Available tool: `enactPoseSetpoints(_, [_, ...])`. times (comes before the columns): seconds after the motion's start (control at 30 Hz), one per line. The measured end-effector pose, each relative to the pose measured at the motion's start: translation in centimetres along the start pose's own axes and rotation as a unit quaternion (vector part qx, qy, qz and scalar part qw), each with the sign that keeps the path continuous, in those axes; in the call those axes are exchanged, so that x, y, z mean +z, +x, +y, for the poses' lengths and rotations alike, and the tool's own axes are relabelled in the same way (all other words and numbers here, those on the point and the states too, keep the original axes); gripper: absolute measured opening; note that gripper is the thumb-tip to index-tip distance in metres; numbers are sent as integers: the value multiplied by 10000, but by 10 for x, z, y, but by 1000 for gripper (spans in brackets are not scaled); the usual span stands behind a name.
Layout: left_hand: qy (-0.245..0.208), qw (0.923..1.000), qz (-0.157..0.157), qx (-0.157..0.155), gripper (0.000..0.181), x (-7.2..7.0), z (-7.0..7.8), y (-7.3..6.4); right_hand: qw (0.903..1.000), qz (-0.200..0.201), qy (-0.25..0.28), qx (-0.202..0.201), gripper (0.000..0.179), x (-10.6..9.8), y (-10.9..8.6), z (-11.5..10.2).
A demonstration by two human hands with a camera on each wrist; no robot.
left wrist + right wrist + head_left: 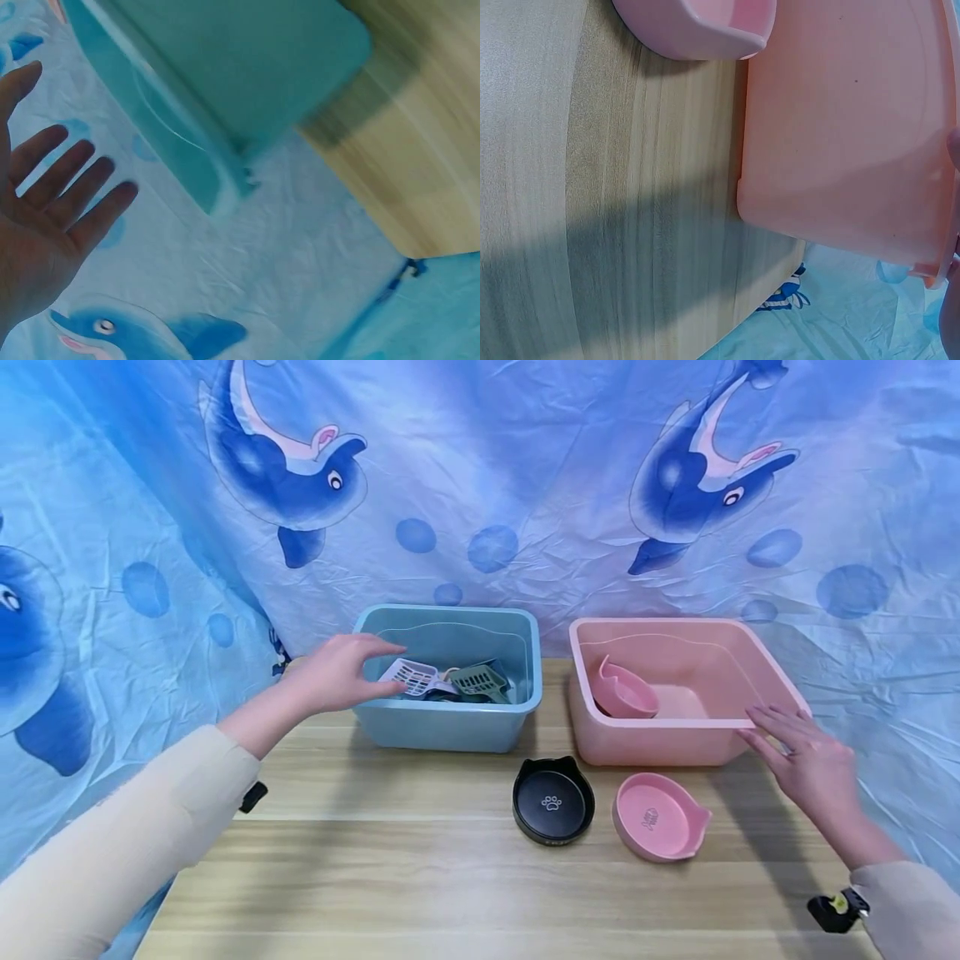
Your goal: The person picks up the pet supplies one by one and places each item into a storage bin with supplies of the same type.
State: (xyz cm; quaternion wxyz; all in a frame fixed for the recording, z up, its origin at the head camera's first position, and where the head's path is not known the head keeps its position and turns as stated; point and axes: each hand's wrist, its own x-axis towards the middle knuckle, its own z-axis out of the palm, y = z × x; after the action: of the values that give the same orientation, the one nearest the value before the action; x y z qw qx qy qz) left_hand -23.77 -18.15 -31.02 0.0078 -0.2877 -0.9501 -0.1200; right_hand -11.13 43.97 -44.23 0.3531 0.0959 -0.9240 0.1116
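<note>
My left hand [341, 672] hovers over the left side of a blue plastic bin [450, 727], fingers spread and holding nothing. Inside that bin lie a pale lilac slotted litter scoop [411, 677] and a green one [480, 681], partly covering darker items. At the front right corner of a pink bin [652, 745], my right hand [813, 760] rests on the rim with fairly straight fingers. A pink, rounded, scoop-like piece with a curled tip [628, 692] sits in the pink bin's left end. In the right wrist view only fingertips show at the rim.
A black cat-eared pet bowl [553, 806] with a paw print stands on the wooden table [390, 868] before the bins. Beside it is a pink pet bowl [656, 818] with a pointed side. A blue dolphin-print cloth [495, 460] hangs behind the bins.
</note>
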Motion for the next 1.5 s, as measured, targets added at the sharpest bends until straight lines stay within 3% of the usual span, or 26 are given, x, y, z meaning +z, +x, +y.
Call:
enactPoseSetpoints(0.13, [512,9978,407,-107,67,13,-11,-17,10000,-45,-4,-20,51,0,-1,1])
enactPoseSetpoints(0.27, [765,9899,1165,238,66,32,-21,-31,9999,-116,32,-29,43,-1,0,1])
enactPoseSetpoints(0.43, [641,9677,2258,916,65,60,-35,-40,9998,-199,41,24,42,-2,2,0])
enactPoseSetpoints(0.57, [682,9485,2817,1280,75,81,-45,-43,9994,-323,33,96,43,-4,3,-1])
enactPoseSetpoints(0.73, [646,9322,3277,1393,67,103,-53,-45,9989,-428,44,157,42,-5,4,-2])
enactPoseSetpoints(1.03, [879,9043,3981,1266,50,128,-53,-42,9994,-334,-49,57,42,-4,5,-1])
enactPoseSetpoints(1.33, [922,8895,4372,954,47,146,-49,-38,9979,-636,-37,123,45,-10,7,-2])
enactPoseSetpoints(1.5, [850,8872,4458,833,47,149,-47,-38,9952,-958,44,177,54,-22,13,-6])
